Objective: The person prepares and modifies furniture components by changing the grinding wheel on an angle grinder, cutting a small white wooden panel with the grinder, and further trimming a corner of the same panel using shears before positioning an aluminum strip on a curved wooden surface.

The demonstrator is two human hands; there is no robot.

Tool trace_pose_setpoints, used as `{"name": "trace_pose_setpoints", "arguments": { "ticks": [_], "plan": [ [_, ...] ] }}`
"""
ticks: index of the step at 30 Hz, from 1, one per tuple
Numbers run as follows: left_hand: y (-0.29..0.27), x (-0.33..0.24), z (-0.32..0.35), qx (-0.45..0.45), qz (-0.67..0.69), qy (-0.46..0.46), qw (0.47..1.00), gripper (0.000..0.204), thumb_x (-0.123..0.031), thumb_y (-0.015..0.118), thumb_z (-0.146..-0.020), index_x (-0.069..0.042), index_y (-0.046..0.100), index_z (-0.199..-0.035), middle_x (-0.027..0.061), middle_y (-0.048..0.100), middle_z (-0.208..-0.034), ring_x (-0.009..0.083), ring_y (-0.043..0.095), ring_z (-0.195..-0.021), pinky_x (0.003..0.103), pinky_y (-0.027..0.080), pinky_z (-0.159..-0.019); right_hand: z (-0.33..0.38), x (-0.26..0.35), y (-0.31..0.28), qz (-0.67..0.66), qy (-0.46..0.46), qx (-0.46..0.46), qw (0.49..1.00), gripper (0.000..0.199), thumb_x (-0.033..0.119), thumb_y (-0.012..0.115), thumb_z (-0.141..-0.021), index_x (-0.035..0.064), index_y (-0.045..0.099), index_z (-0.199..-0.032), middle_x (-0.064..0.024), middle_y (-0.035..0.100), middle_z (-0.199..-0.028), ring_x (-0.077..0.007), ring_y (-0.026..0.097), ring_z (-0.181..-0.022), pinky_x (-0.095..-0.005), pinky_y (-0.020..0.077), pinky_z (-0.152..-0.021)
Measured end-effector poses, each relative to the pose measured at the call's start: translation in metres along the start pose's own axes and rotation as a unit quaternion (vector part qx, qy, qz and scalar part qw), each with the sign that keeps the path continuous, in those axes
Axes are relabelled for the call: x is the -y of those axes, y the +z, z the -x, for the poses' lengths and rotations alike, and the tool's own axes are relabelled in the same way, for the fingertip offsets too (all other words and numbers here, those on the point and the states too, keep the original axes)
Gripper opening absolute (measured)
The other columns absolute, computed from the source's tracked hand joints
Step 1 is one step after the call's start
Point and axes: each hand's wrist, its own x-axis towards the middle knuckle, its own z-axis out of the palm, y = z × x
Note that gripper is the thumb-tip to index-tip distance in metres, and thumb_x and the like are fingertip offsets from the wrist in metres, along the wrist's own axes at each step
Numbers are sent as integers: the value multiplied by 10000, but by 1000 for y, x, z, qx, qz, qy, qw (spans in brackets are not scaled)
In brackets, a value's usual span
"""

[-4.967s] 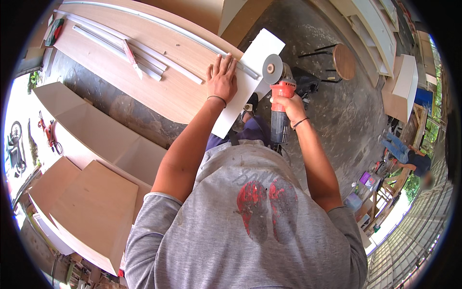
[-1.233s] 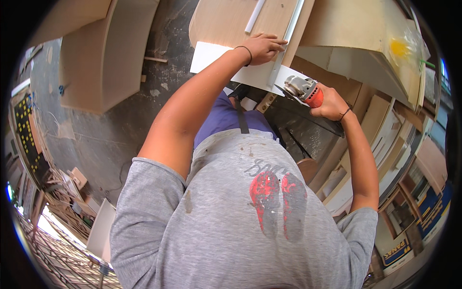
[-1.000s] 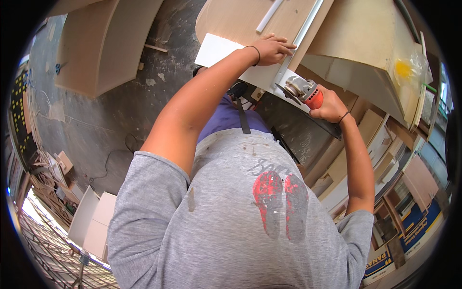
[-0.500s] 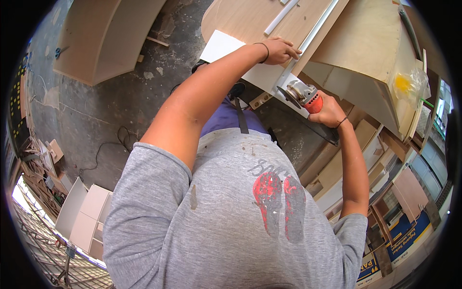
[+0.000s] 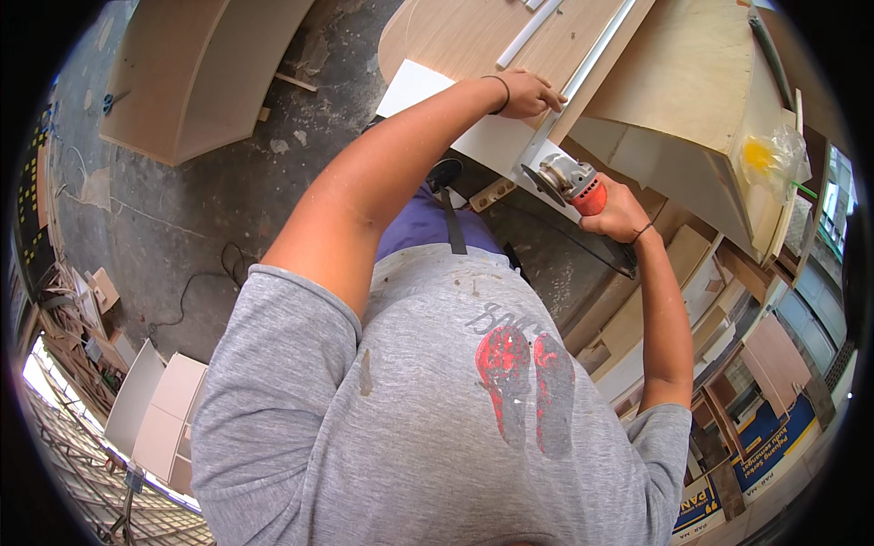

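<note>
My right hand (image 5: 615, 212) is wrapped around the red body of an angle grinder (image 5: 570, 180). Its grey metal head and dark disc (image 5: 543, 185) point left, by the near end of a long pale metal strip (image 5: 583, 69). Whether the disc touches the strip, I cannot tell. My left hand (image 5: 528, 94) lies farther up along the strip, with fingers bent onto its edge and holding it. Under the strip are a wood-grain panel (image 5: 460, 36) and a white board (image 5: 417, 88). A dark cord (image 5: 612, 262) hangs below the grinder.
A plywood box (image 5: 669, 77) stands right of the panel, with a clear plastic bag (image 5: 774, 156) on its side. A white strip (image 5: 530, 35) lies on the panel. Far left is a curved wooden cabinet piece (image 5: 187, 77). On the floor are a power strip (image 5: 492, 194) and a loose cable (image 5: 187, 289).
</note>
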Motion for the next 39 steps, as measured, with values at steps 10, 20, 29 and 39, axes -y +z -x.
{"name": "trace_pose_setpoints", "arguments": {
  "ticks": [10, 20, 29, 39],
  "plan": [
    [-11, 1, -5, 35, 98, -16, 994, 382, -155, 426, -824, -152, 640, -1140, -27, 475, -1368, 248, 399, -1281, 353, 316, -1063, 2, 4, -2, 0, 2, 3, 1000, 602, 222, 725, -514, 16, 565, -1057, -132, 637, -835, -252, 609, -745, -332, 492, -749],
    [-7, 10, -9, 46, 195, -12, 980, 395, -146, 421, -830, -134, 633, -1163, 29, 460, -1381, 213, 431, -1271, 300, 315, -1055, 5, 9, -1, -22, 7, 1, 1000, 593, 188, 722, -519, 14, 558, -1061, -98, 617, -759, -183, 586, -586, -312, 502, -592],
    [-15, 5, -9, 54, 270, -49, 960, 414, -190, 467, -846, -144, 580, -1241, 108, 534, -1303, 255, 474, -1214, 318, 326, -1027, 7, 8, 2, -32, 11, -7, 999, 600, 198, 721, -515, 10, 559, -1062, -104, 628, -778, -206, 599, -630, -319, 509, -627],
    [-13, 9, -12, 40, 235, -35, 970, 456, -365, 427, -874, -157, 565, -1256, 99, 504, -1333, 269, 450, -1235, 351, 305, -1050, 4, 9, 1, -14, 18, 1, 1000, 609, 212, 708, -520, 8, 554, -1074, -115, 624, -774, -209, 599, -630, -318, 506, -631]
  ]
}}
